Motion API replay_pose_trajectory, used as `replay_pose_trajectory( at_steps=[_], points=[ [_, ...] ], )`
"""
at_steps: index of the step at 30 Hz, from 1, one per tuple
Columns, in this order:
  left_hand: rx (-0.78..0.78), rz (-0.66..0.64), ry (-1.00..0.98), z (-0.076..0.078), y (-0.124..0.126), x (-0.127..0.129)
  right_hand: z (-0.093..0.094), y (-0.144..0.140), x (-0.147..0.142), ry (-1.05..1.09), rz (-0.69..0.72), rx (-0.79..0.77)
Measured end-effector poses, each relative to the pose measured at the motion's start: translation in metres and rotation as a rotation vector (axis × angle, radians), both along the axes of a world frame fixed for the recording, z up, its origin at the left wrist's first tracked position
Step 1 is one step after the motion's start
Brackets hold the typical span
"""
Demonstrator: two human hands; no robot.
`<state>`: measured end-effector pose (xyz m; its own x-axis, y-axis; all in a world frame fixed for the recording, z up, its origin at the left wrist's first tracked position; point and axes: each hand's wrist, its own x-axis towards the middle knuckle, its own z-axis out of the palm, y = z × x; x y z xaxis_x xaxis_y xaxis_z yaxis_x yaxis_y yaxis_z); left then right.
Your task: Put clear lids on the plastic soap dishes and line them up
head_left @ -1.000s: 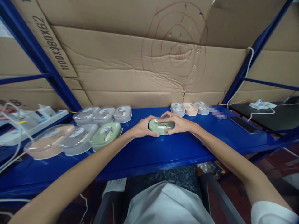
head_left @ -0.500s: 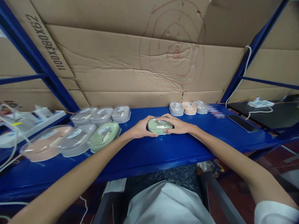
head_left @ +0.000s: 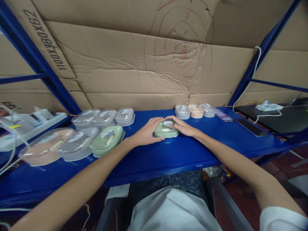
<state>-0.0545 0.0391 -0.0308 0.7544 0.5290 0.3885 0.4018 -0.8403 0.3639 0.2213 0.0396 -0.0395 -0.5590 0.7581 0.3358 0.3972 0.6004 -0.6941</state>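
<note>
Currently we see the green case (head_left: 166,129) flat on the blue bench (head_left: 183,150), approx. centre, clear lid up. L hand (head_left: 146,133) lies against its left side, fingers spread and loose, thumb at the near edge; not clamped. R hand (head_left: 183,126) rests on its right side, fingers extended over the lid edge, likewise slack. To the left we note six similar cases (head_left: 96,131) in two rows, w/ a second green one (head_left: 107,140) nearest. At the rear right stand three small cases (head_left: 195,111), well apart from both hands. A phone (head_left: 250,127) lies further right.
</note>
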Motion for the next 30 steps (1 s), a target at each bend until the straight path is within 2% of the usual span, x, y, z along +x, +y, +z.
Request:
replay_pose_trajectory(
  at_steps=[4,10,13,16,19,24,30],
  points=[
    [0.02,-0.004,0.013,0.002,-0.004,0.002,-0.005,0.002,-0.002,0.054,-0.064,-0.046],
    [-0.021,0.026,0.079,0.01,-0.008,-0.001,-0.012,0.011,-0.001,0.222,-0.104,-0.217],
    [-0.009,-0.012,0.086,0.016,-0.008,-0.006,-0.015,0.016,-0.001,0.284,-0.13,-0.22],
    [0.032,-0.065,0.087,0.02,-0.006,-0.009,-0.013,0.017,0.0,0.328,-0.143,-0.125],
    [0.076,-0.056,0.106,0.02,-0.004,-0.01,-0.004,0.011,0.003,0.31,-0.179,0.079],
    [0.115,0.09,0.148,0.017,-0.005,-0.005,0.019,-0.003,0.013,0.124,-0.307,0.394],
    [0.223,0.272,0.23,0.016,-0.01,0.009,0.035,-0.001,0.032,0.081,-0.443,0.51]
  ],
)
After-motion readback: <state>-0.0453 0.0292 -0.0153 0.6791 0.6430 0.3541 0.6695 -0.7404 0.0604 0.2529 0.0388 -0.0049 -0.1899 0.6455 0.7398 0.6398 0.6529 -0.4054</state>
